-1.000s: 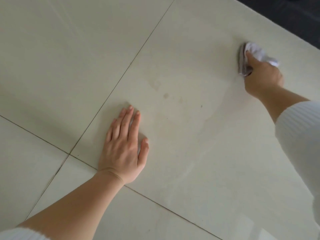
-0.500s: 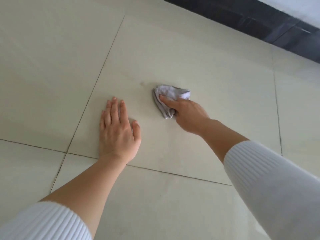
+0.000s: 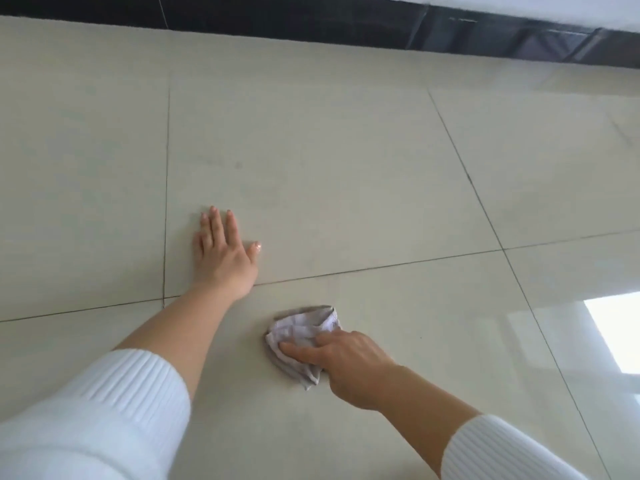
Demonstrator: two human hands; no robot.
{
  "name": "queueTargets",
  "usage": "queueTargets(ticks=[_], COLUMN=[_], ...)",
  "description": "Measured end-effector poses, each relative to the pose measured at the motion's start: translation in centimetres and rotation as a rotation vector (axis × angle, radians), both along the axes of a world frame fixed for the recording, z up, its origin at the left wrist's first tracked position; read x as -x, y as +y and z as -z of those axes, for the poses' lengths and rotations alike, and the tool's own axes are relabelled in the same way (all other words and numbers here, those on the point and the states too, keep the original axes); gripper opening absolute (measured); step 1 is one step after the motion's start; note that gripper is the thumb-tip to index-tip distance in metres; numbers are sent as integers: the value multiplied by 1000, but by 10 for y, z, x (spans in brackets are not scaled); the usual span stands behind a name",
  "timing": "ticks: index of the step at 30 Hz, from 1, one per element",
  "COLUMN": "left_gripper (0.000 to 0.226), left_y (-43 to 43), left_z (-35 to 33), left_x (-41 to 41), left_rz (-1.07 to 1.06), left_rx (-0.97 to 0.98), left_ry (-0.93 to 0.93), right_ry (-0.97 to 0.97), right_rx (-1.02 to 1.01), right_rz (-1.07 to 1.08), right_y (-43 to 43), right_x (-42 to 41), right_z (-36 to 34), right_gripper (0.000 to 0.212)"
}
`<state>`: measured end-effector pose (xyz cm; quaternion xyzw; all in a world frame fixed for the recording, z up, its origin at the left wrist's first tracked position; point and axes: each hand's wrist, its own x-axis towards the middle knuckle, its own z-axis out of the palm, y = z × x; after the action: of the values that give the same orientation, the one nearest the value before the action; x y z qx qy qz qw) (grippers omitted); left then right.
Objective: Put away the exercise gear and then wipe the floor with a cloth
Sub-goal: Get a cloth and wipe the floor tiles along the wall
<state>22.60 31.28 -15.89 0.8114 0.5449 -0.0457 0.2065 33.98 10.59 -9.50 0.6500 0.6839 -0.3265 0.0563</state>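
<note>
A crumpled pale grey cloth (image 3: 300, 330) lies on the cream tiled floor (image 3: 346, 168), low in the middle of the view. My right hand (image 3: 341, 362) grips the cloth and presses it down on the tile, with its thumb stretched along the cloth's near edge. My left hand (image 3: 223, 258) rests flat on the floor up and to the left of the cloth, fingers straight and together, thumb spread. It lies just beyond a grout line. Both forearms come from white ribbed sleeves. No exercise gear is in view.
A dark skirting band (image 3: 311, 22) runs along the far edge of the floor below a white wall. Dark grout lines cross the tiles. A bright window reflection (image 3: 616, 334) shines on the floor at the right.
My right hand has dragged the cloth from the far right across the tile and then back toward me, past the left hand. The left hand has stayed flat on the floor. The view has tilted up.
</note>
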Motion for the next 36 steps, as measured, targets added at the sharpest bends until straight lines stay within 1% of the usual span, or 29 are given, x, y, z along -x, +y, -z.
queueTargets(ticks=[2, 4, 6, 8, 9, 11, 13, 14, 16, 17, 19, 20, 21, 23, 26, 27, 28, 30, 31, 32, 33, 35, 36], left_gripper=[68, 66, 65, 63, 62, 61, 58, 58, 60, 63, 61, 60, 60, 61, 64, 64, 64, 64, 64, 65, 66, 70, 73], left_y=[-15, -30, -38, -41, -43, -54, -73, -86, -113, -124, -142, -149, -156, -164, -167, -166, -166, -167, -169, -172, -175, -178, -179], left_z=[-1, 0, 4, 8, 8, 7, 6, 6, 4, 4, 6, 7, 7, 6, 8, 6, 3, 0, 0, 0, 1, 4, 5], left_x=[-1, 3, 12, 21, 25, 40, 64, 78, 103, 113, 124, 125, 122, 116, 110, 109, 107, 103, 101, 98, 96, 94, 94], left_rz=[-14, -15, 11, 37, 50, 69, 55, 48, 32, 21, -38, -85, -126, -153, -86, -63, -44, -6, 12, 32, 53, 83, 84], left_rx=[-37, -85, -141, -172, -176, -157, -122, -133, -185, -196, -164, -143, -148, -178, -193, -199, -203, -205, -205, -207, -215, -251, -261], left_ry=[21, 4, -37, -48, -48, -23, -19, -16, 5, 16, 25, 24, 22, 32, 57, 61, 65, 81, 92, 102, 108, 123, 130], right_ry=[26, -17, -117, -222, -270, -317, -336, -332, -305, -279, -225, -201, -177, -146, -7, 7, -11, -67, -129, -191, -260, -397, -431], right_rx=[20, 27, -71, -201, -263, -316, -271, -233, -223, -229, -218, -215, -227, -265, -366, -384, -359, -343, -374, -390, -417, -507, -497], right_rz=[-77, -193, -335, -324, -268, -61, 175, 278, 440, 500, 572, 557, 490, 271, -104, -240, -376, -545, -581, -572, -518, -303, -170], right_y=[-30, -53, -60, -46, -34, -1, 30, 44, 63, 66, 64, 57, 46, 13, -54, -76, -93, -107, -105, -98, -86, -55, -39], right_x=[6, 4, -8, -29, -38, -52, -64, -69, -73, -71, -59, -48, -35, -11, 12, 15, 14, 1, -10, -19, -28, -48, -61], right_z=[1, 5, 14, 23, 25, 24, 27, 28, 30, 31, 32, 31, 29, 33, 37, 36, 34, 35, 38, 38, 36, 27, 23], right_gripper=[77, 80, 84, 80, 77, 74, 72, 71, 69, 68, 67, 66, 67, 70, 72, 72, 73, 72, 70, 68, 67, 64, 63])
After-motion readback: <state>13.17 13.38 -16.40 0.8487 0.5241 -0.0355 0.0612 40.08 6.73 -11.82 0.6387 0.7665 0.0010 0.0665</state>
